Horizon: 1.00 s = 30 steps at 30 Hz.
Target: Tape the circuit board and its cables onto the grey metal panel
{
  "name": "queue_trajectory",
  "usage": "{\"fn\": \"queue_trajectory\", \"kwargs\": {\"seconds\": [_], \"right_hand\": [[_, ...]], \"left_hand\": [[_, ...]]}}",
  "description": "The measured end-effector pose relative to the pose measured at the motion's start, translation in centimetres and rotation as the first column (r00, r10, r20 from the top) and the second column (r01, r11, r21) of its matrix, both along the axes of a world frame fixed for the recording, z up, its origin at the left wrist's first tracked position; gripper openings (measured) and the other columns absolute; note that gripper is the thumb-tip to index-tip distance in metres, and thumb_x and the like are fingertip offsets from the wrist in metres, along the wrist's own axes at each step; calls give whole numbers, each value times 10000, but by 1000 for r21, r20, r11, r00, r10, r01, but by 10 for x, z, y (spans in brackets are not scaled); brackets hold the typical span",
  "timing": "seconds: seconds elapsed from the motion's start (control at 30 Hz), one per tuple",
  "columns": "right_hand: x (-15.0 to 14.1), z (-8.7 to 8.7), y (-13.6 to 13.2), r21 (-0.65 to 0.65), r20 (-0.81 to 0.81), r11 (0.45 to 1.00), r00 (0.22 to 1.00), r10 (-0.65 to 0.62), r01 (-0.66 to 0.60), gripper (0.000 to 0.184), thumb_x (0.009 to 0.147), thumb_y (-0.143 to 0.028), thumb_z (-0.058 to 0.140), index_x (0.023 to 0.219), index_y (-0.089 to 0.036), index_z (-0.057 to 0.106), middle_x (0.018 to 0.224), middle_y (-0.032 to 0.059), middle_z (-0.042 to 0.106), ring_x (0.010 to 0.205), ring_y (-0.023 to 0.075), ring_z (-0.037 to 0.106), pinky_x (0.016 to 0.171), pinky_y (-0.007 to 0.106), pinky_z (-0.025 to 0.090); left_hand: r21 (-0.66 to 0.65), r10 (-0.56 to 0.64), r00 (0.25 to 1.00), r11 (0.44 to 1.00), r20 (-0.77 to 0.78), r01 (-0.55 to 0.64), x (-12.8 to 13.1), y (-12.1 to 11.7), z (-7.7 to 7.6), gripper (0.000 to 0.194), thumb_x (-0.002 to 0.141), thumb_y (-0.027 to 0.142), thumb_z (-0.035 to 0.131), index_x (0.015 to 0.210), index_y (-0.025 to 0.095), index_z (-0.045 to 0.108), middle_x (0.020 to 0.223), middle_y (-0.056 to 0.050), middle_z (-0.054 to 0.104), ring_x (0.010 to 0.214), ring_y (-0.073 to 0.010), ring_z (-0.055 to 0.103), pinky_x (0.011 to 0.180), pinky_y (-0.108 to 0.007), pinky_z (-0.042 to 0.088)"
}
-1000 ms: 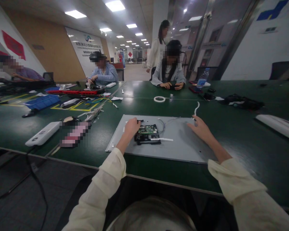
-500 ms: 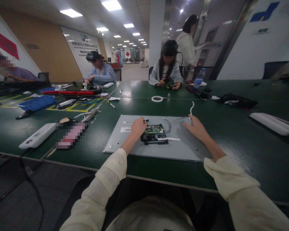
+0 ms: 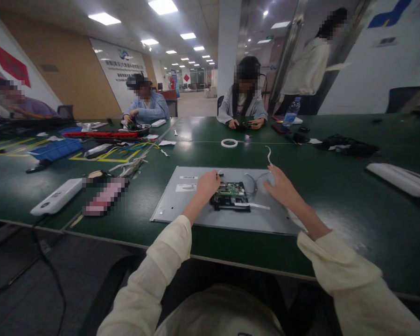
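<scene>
A grey metal panel (image 3: 182, 203) lies flat on the green table (image 3: 336, 196) in front of me. On its middle sits a small green circuit board (image 3: 231, 193) in a black frame, with thin wires (image 3: 254, 179) looping off to its right. My left hand (image 3: 207, 185) is closed in a pinch at the board's top left corner; what it pinches is too small to make out. My right hand (image 3: 282, 189) hovers at the board's right. Its fingertips hold the lower end of a white flat cable (image 3: 268, 155), which curls upward.
A white tape ring (image 3: 229, 143) lies beyond the panel. A white device (image 3: 58, 196), a blue tray (image 3: 54, 149) and tangled cables sit to the left. A long white casing (image 3: 401, 179) and black items (image 3: 346, 145) lie right. Two people work across the table; another walks behind.
My right hand has lifted off the panel and moved left toward the board, bringing the white cable along. My left hand stayed pinched at the board's corner. The standing person walked right.
</scene>
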State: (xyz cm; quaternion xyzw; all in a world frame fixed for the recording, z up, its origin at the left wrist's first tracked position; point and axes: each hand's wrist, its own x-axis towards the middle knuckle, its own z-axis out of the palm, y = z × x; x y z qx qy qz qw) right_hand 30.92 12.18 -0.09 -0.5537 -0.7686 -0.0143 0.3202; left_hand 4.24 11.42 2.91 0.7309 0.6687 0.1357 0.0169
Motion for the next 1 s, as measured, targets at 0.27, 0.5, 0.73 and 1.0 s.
{"fn": "queue_trajectory", "kwargs": {"seconds": [0.27,0.5,0.73,1.0], "right_hand": [[-34,23,-34,-27,161,975,962,222,-220,676,838,-473,456,1400,-143,275,1441,123,275,1315,268,270,1068,460,277],[-42,25,-56,-85,255,957,922,291,-278,726,837,-487,459,1446,-231,157,1471,78,220,1340,284,202,1059,510,254],[-35,20,-57,-37,204,972,950,235,-233,653,866,-419,418,1438,-215,176,1459,80,249,1330,256,240,1061,470,279],[-32,3,-59,-15,240,983,954,183,-184,669,836,-357,426,1438,-227,166,1453,67,266,1311,285,273,1034,509,301]], "left_hand": [[-3,37,999,999,39,-37,5,-6,7,313,907,281,344,1124,128,509,940,-134,661,898,-235,631,742,-301,462],[100,-75,997,992,-25,77,0,-34,26,314,935,216,267,1172,157,464,967,-101,651,924,-199,618,774,-277,448],[191,-520,818,801,-246,567,28,-74,13,306,921,151,295,1198,97,412,1112,-121,590,1034,-187,562,866,-299,436],[201,-598,728,709,-335,676,36,-98,-1,325,923,147,292,1210,78,428,1211,-144,554,1140,-171,509,928,-305,404]]}}
